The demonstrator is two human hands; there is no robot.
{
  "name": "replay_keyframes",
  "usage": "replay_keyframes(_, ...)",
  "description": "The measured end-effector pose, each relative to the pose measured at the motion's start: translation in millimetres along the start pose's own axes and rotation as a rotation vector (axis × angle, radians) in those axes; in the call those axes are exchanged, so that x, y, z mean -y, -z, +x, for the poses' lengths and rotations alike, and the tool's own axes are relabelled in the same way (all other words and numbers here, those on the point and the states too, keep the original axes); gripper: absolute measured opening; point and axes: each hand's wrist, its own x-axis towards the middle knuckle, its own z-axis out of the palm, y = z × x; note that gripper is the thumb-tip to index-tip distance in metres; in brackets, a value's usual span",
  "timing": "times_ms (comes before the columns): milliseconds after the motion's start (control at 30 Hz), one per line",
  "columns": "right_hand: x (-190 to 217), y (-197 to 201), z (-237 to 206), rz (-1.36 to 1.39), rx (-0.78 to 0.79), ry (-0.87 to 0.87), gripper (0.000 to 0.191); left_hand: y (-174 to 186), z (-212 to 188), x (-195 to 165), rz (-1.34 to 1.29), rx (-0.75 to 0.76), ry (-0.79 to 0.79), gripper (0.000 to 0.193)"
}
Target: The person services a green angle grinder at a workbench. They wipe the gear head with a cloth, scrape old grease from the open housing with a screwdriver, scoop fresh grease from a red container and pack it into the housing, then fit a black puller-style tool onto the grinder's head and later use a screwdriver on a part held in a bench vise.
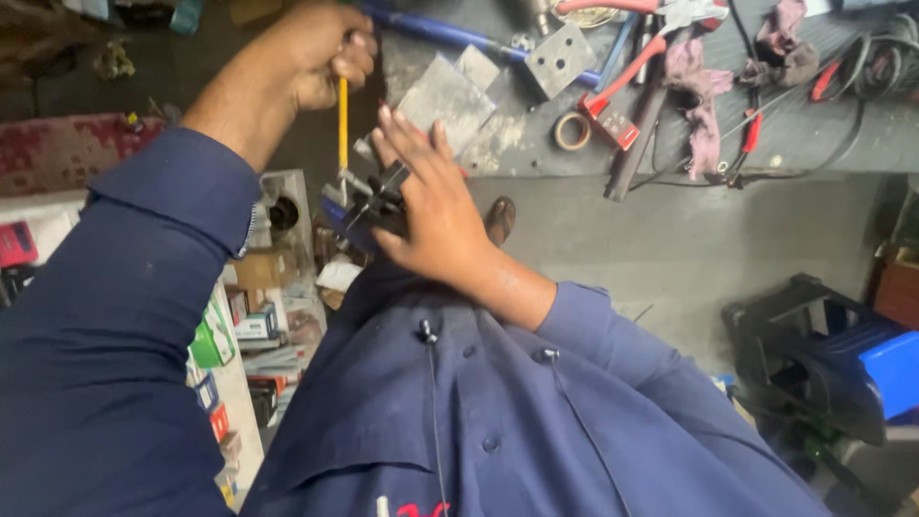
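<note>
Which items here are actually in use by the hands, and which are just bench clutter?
In use:
left hand gripping yellow-shafted tool
right hand on small dark part

Lying about:
metal plates
tape roll
red-handled pliers
rags
cables
boxes on shelf

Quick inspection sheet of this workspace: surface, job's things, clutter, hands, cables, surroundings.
Surface: grey workbench, stained.
Job's things: yellow-shafted screwdriver upright over a small dark part.
Clutter: metal plates, drilled metal block, tape roll, red-handled pliers, rags.
Hands: left hand grips the screwdriver; right hand holds the part, fingers spread.
Cables: black leads coiled on the bench.
Surroundings: boxes on shelves, blue-black machine.
</note>
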Motion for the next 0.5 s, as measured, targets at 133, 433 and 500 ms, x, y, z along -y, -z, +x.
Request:
replay_keyframes(133, -1, -3, -3, -0.015, -0.034, 0.037, 0.104, 16, -6, 18, -0.036, -0.141, -0.174, 0.023)
replay_keyframes(433, 4, 4, -17, 0.031, -0.026, 0.054, 0.115, 2, -33, 40, 0.187, -0.441, -0.415, 0.008)
replay_keyframes(500, 4, 8, -20, 0.102, -0.095, 0.075, 0.114, -3, -35, 37, 0.341, -0.448, -0.409, 0.016)
